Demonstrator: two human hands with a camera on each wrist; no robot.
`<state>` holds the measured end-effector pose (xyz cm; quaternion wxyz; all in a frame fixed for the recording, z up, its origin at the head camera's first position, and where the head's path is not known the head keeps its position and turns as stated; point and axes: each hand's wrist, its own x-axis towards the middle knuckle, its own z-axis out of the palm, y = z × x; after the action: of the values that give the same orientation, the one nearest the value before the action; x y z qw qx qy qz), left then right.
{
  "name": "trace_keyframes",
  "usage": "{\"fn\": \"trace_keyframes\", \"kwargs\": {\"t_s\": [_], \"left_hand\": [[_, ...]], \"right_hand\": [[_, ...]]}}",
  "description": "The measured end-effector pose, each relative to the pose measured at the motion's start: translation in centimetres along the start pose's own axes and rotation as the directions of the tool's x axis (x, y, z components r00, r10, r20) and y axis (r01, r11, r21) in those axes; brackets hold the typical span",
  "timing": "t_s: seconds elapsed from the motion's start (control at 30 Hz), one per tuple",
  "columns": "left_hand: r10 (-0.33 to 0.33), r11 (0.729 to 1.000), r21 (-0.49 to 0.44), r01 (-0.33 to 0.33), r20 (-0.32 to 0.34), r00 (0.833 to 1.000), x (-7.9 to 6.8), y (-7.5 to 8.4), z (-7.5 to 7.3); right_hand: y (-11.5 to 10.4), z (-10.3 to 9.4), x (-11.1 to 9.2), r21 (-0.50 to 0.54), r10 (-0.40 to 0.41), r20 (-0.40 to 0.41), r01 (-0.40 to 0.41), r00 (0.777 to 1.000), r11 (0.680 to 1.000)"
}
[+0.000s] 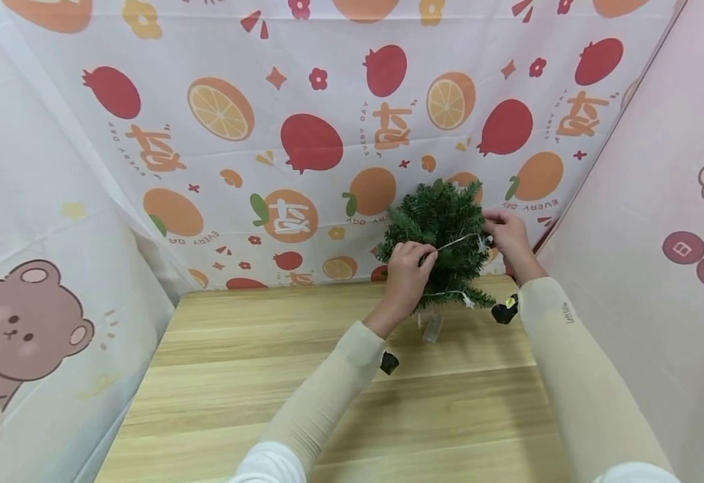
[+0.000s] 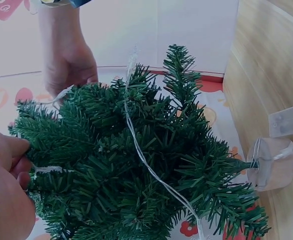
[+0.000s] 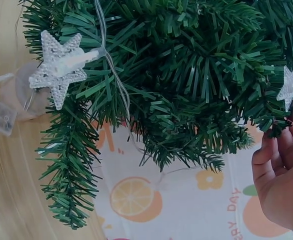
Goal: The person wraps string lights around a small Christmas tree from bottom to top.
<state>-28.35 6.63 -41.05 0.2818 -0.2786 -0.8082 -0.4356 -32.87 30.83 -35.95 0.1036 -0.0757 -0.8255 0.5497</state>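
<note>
A small artificial Christmas tree (image 1: 442,215) stands near the back of the table, with a string of star lights (image 2: 149,170) wound about it. My left hand (image 1: 409,272) pinches the thin wire in front of the tree. At the tree's right side, my right hand (image 1: 509,241) has thumb and fingers pinched by a branch tip, right at a clear star (image 3: 290,86) of the same string. Another star (image 3: 61,70) hangs lower down, close to the base (image 2: 274,167). A clear plastic box (image 1: 432,327) lies on the table beside the base.
The wooden table (image 1: 255,376) reaches back to a fruit-print cloth (image 1: 310,144) close behind the tree. More printed cloth hangs to the left and right. A small black device (image 1: 505,312) sits at the right wrist and another (image 1: 389,363) at the left.
</note>
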Motion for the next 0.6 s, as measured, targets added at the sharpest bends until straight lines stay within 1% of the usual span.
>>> {"fn": "trace_keyframes", "kwargs": {"t_s": [0.17, 0.27, 0.4, 0.5, 0.6], "left_hand": [[-0.009, 1.0, -0.002, 0.009, 0.005, 1.0, 0.1, 0.1, 0.0], [-0.012, 1.0, -0.003, 0.012, 0.005, 1.0, 0.2, 0.0, 0.0], [-0.028, 1.0, 0.004, 0.028, -0.003, 1.0, 0.2, -0.4, -0.3], [-0.041, 0.999, 0.003, 0.041, -0.009, 0.999, 0.2, -0.5, -0.4], [-0.046, 0.998, 0.037, 0.047, -0.014, 0.999, 0.1, -0.5, -0.5]], "right_hand": [[-0.2, -0.3, -0.4, -0.028, 0.001, -0.01, -0.001, 1.0, 1.0], [-0.4, -0.4, -0.6, -0.072, -0.008, -0.012, 0.007, 1.0, 0.997], [-1.1, -0.3, -0.8, -0.13, -0.06, 0.006, 0.061, 0.998, 0.99], [-1.7, -0.6, -1.0, -0.146, -0.102, 0.008, 0.102, 0.995, 0.984], [-2.1, -0.9, -1.4, -0.167, -0.132, 0.014, 0.133, 0.991, 0.977]]}}
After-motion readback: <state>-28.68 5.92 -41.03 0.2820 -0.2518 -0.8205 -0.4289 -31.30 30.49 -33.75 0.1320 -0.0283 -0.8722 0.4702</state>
